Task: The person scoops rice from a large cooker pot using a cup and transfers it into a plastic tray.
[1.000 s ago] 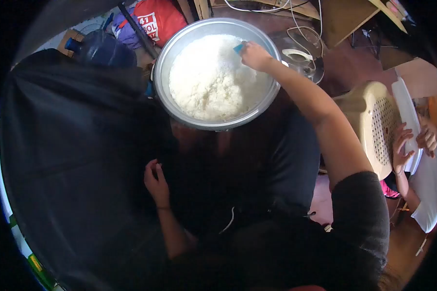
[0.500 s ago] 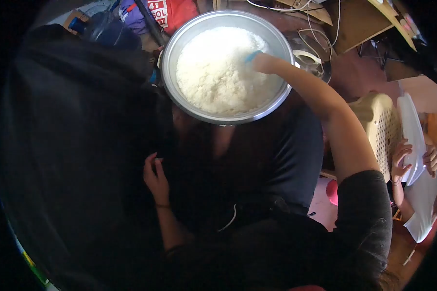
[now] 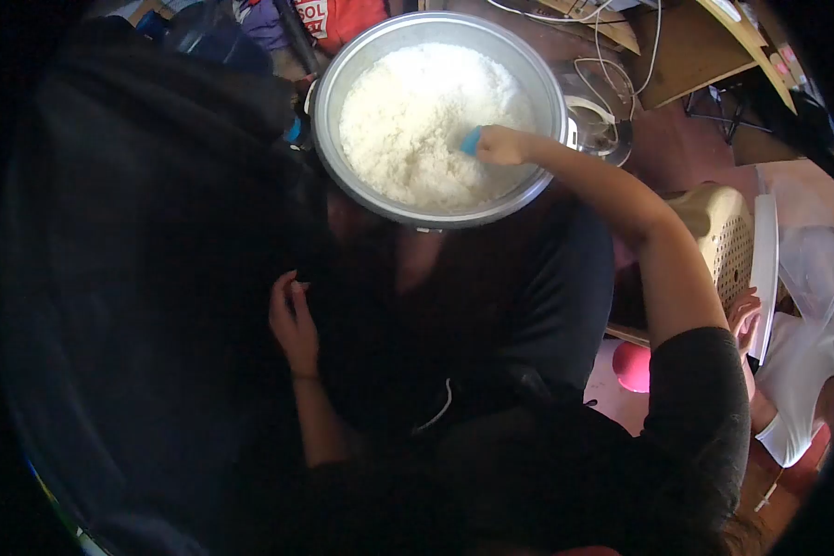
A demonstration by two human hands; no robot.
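Observation:
A large round metal pot (image 3: 329, 139) holds a heap of white, rice-like grains (image 3: 408, 111). My right hand (image 3: 504, 145) reaches in over the right side of the pot, its fingers closed round a small blue tool (image 3: 472, 141) whose edge meets the grains. How much of the tool lies in the grains is hidden. Away from the pot, my left hand (image 3: 293, 320) hangs over dark cloth with its fingers apart and nothing in it.
A co-worker's hand (image 3: 744, 320) is at a white tray (image 3: 764, 269), beside a beige perforated plastic seat (image 3: 723, 232). A clear lid (image 3: 588, 125) and white cables are right of the pot. Red bag (image 3: 343, 18) behind; pink round object (image 3: 632, 368) on the floor.
My right hand has moved with the blue tool from the pot's upper right down toward its lower right. The view has shifted, and the co-worker's white tray stands differently. My left hand stays apart from the pot.

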